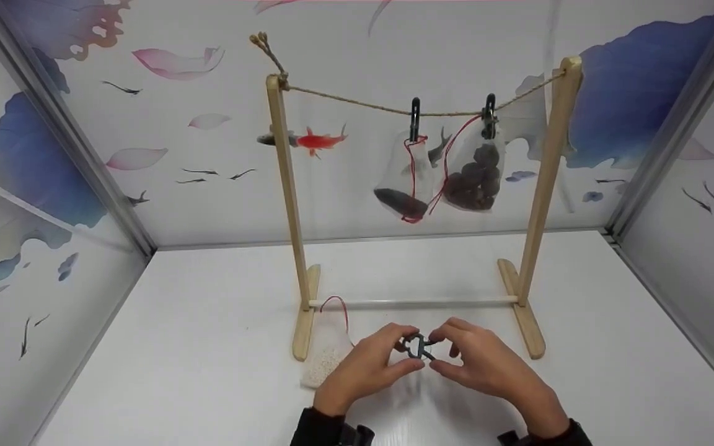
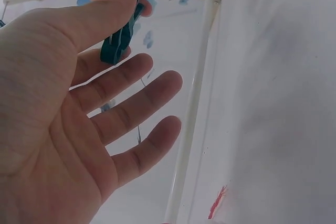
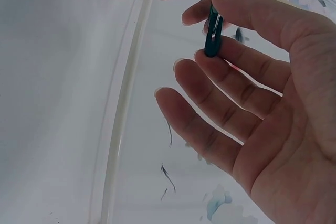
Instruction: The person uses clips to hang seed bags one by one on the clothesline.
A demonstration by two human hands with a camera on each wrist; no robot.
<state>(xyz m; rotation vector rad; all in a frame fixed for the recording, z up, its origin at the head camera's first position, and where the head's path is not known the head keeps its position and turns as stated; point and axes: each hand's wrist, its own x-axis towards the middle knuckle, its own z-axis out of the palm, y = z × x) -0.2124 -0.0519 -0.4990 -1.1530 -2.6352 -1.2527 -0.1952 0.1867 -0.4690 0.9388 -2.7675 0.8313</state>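
A small dark green clothespin is held between my two hands above the front of the table. My left hand pinches one end of it between thumb and forefinger, its other fingers spread in the left wrist view. From the other side, the thumb and fingertips of my right hand pinch the opposite end. In the right wrist view the clothespin stands nearly upright between the fingertips. Beside my left wrist lies a sheer drawstring bag of small pale grains, partly covered by that hand, with a red cord.
A wooden frame stands behind my hands, with twine strung between its posts. Two black clothespins hang there, holding a sheer bag with a dark oblong piece and a sheer bag of dark round pieces. A white rod joins the feet.
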